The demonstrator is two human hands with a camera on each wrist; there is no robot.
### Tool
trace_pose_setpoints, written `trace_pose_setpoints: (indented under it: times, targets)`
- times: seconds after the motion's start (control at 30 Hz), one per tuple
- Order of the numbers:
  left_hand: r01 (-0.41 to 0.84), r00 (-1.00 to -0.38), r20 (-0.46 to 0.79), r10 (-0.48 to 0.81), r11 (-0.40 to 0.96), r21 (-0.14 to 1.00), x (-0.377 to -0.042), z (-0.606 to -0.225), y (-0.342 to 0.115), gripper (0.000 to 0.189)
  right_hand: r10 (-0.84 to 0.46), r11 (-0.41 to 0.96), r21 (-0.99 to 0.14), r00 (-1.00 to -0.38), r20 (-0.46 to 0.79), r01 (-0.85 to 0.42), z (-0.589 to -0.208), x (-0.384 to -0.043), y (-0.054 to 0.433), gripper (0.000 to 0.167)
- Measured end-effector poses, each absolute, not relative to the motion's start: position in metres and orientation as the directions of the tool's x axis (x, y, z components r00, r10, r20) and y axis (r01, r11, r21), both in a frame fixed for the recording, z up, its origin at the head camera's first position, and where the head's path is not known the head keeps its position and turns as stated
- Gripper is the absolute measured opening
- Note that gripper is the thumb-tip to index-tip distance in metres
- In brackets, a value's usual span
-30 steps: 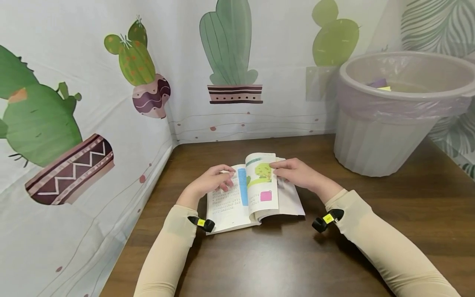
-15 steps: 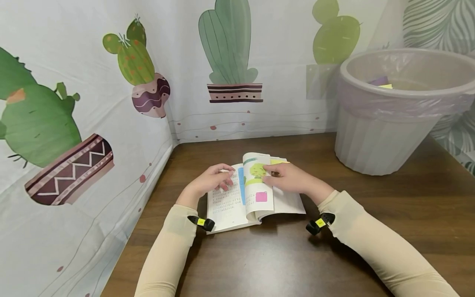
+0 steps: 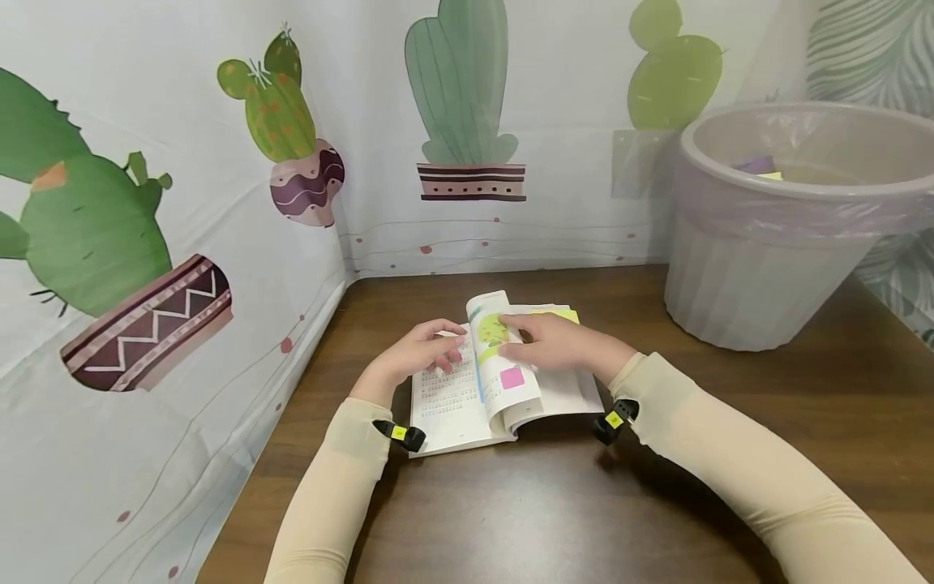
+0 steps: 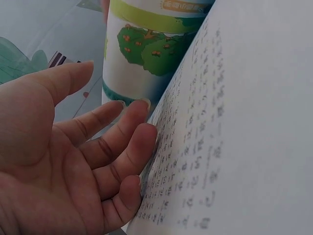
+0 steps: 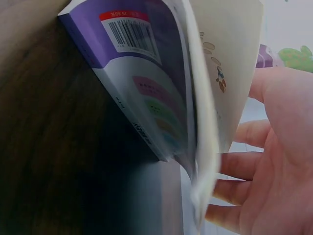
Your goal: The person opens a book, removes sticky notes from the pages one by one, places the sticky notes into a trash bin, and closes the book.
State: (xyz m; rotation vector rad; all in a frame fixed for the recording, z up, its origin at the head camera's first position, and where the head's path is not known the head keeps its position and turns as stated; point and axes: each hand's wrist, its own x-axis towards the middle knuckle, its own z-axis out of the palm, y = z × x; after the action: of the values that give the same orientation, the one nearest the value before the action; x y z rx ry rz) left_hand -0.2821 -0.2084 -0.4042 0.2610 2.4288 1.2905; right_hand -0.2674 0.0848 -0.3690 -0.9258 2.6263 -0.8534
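An open book (image 3: pixel 448 410) lies on the table, its left page printed with lines of text. A page with a green tree and a pink square (image 3: pixel 512 378) stands curled up near the middle. My right hand (image 3: pixel 550 341) touches this page, thumb and index finger lying over its picture side. In the right wrist view, the right hand's fingertips (image 5: pixel 239 166) are hidden behind the page edge, and a purple back cover with a barcode (image 5: pixel 131 34) shows. My left hand (image 4: pixel 73 147) is half curled with fingertips at the left page, holding nothing.
A grey ribbed bin (image 3: pixel 759 284) with a plastic liner stands at the right rear of the brown table (image 3: pixel 467 519). Purple and yellow pieces (image 3: pixel 759 166) show inside it. A white cloth with printed cacti (image 3: pixel 467 97) hangs along the back and left.
My right hand has moved left, and the curled page has bent further left with it. More of the yellow on the right side of the book shows. The left hand has stayed at its page.
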Motion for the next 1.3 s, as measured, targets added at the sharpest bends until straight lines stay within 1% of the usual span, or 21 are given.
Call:
trace_pose_setpoints:
  times: [0.17,0.43,0.7,0.83,0.93,1.0,1.1,1.17,1.23,1.3]
  targets:
    - [-0.01,-0.912,-0.239,0.334,0.563,0.826,-0.283,-0.403,-0.208,0.043,-0.676,0.611,-0.581,-0.736,-0.029,-0.539,-0.369,-0.271,0.078,0.072]
    - [-0.015,-0.915,-0.236,0.327,0.557,0.83,-0.282,-0.403,-0.207,0.042,-0.739,0.547,-0.608,-0.673,-0.028,-0.575,-0.37,-0.274,0.069,0.073]
    - [-0.007,-0.917,-0.23,0.327,0.561,0.827,-0.281,-0.4,-0.204,0.043,-0.77,0.514,-0.649,-0.635,-0.062,-0.561,-0.364,-0.274,0.067,0.082]
    - [0.0,-0.916,-0.223,0.333,0.556,0.831,-0.278,-0.398,-0.203,0.042,-0.789,0.47,-0.667,-0.613,-0.025,-0.578,-0.364,-0.273,0.064,0.078]
    - [0.016,-0.916,-0.21,0.342,0.554,0.832,-0.277,-0.396,-0.202,0.042,-0.791,0.446,-0.685,-0.612,-0.001,-0.576,-0.362,-0.271,0.061,0.073]
    - [0.028,-0.915,-0.201,0.35,0.551,0.834,-0.277,-0.394,-0.2,0.044,-0.78,0.451,-0.69,-0.626,0.004,-0.566,-0.359,-0.269,0.059,0.077]
    - [0.042,-0.915,-0.188,0.357,0.546,0.837,-0.277,-0.392,-0.199,0.047,-0.768,0.455,-0.705,-0.64,-0.003,-0.544,-0.356,-0.268,0.058,0.092]
    - [0.045,-0.917,-0.183,0.354,0.547,0.836,-0.276,-0.391,-0.199,0.048,-0.771,0.439,-0.735,-0.637,-0.012,-0.517,-0.355,-0.268,0.057,0.101]
    - [0.047,-0.921,-0.175,0.347,0.547,0.836,-0.275,-0.388,-0.198,0.049,-0.779,0.411,-0.774,-0.626,-0.023,-0.482,-0.355,-0.268,0.056,0.104]
    - [0.047,-0.925,-0.171,0.34,0.547,0.836,-0.275,-0.387,-0.199,0.051,-0.787,0.39,-0.802,-0.617,-0.036,-0.451,-0.356,-0.269,0.054,0.104]
